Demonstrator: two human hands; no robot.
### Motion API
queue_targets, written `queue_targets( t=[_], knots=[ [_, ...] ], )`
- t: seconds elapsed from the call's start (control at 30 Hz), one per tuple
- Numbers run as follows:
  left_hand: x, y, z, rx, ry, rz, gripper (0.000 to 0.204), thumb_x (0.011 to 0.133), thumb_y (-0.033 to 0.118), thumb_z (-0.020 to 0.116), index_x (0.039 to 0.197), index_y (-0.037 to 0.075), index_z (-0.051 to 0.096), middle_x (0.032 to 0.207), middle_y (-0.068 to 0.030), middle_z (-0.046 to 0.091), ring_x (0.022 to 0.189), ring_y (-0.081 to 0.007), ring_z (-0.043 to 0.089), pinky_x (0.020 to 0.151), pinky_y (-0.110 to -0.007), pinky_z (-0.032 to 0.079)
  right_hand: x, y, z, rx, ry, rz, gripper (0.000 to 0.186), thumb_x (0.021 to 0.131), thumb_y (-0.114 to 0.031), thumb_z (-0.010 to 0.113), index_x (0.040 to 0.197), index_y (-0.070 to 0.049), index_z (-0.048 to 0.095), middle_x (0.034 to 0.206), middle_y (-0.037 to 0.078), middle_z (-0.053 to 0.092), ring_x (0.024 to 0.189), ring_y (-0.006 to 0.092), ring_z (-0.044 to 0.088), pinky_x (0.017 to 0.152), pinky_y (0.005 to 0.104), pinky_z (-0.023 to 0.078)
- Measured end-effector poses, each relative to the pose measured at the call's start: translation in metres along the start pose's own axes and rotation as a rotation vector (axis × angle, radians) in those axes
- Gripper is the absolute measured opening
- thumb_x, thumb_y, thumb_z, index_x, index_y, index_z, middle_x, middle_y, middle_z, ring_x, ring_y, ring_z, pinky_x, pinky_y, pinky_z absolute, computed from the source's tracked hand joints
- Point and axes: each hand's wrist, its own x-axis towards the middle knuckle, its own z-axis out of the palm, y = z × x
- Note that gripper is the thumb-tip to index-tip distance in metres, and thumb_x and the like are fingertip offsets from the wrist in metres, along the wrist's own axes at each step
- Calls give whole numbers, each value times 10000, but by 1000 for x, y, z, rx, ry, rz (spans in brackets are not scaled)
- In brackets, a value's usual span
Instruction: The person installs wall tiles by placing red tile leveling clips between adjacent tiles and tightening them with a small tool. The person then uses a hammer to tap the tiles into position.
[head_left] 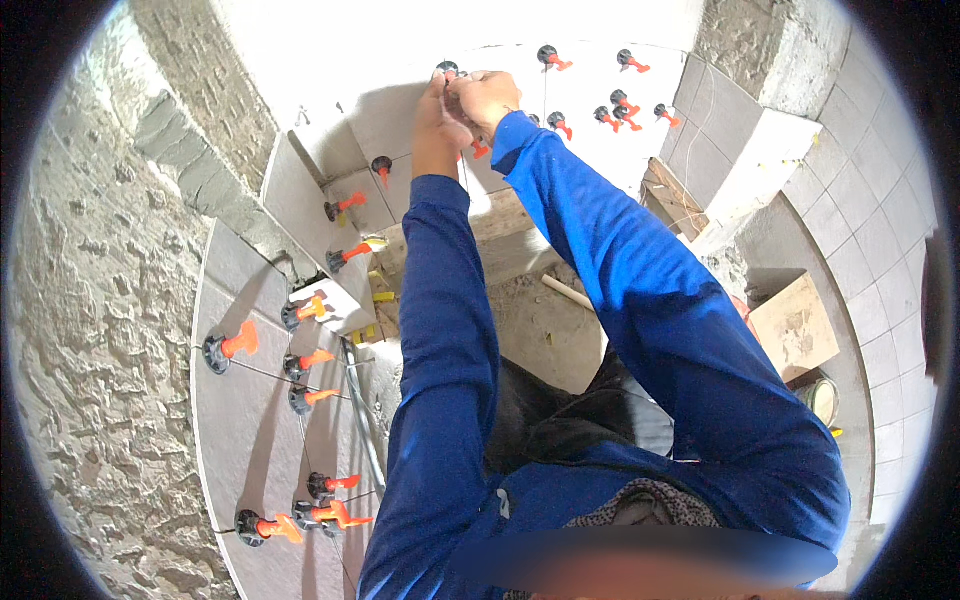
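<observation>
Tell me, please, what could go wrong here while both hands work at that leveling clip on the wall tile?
Both hands, left hand and right hand, pinch one leveling clip at full reach, so a slip could perhaps shift the white wall tile. The blue sleeve hangs close to a neighbouring orange clip and might knock it. The floor below holds wood offcuts, possibly a trip hazard.

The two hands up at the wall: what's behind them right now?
Behind the left hand and right hand is pale wall tile. A dark leveling cap shows at the fingertips. Whatever else they pinch there is covered by the hands.
</observation>
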Motion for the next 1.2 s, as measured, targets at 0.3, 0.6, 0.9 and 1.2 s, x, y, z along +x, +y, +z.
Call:
queue_targets(
  t=[0.3, 0.6, 0.9, 1.2],
  knots=[
    [8, 15, 3, 266, 139, 113, 143, 779, 169, 714, 841, 64, 639, 747, -50, 613, 637, -172, 575, 554, -364, 450, 5, -1, 6, -76, 10, 27, 243, 776, -249, 660, 824, -12, 685, 851, 121, 624, 779, 218, 563, 656, 380, 442],
    [-33, 39, 19, 1054, 325, 336, 218, 801, 254, 695, 856, 46, 662, 768, -65, 647, 546, -216, 611, 466, -320, 439, 3, -5, -4, -194, -223, 46, 378, 832, -410, 567, 1044, -134, 713, 1246, 152, 528, 1206, 361, 442, 996, 591, 295],
    [-22, 32, 20, 705, 242, 191, 151, 854, 204, 649, 811, 62, 676, 729, -66, 648, 523, -201, 589, 447, -328, 427, 5, -1, -4, -185, -216, 52, 395, 837, -398, 565, 1054, -101, 708, 1238, 158, 551, 1223, 375, 442, 1000, 602, 293],
    [-19, 40, 30, 1684, 330, 710, 202, 783, 265, 717, 736, 75, 670, 683, -50, 656, 499, -160, 569, 474, -283, 431, 15, 2, 0, -332, -232, -6, 453, 855, -467, 536, 1081, -112, 704, 1205, 153, 600, 1171, 371, 501, 944, 544, 387]
  ],
)
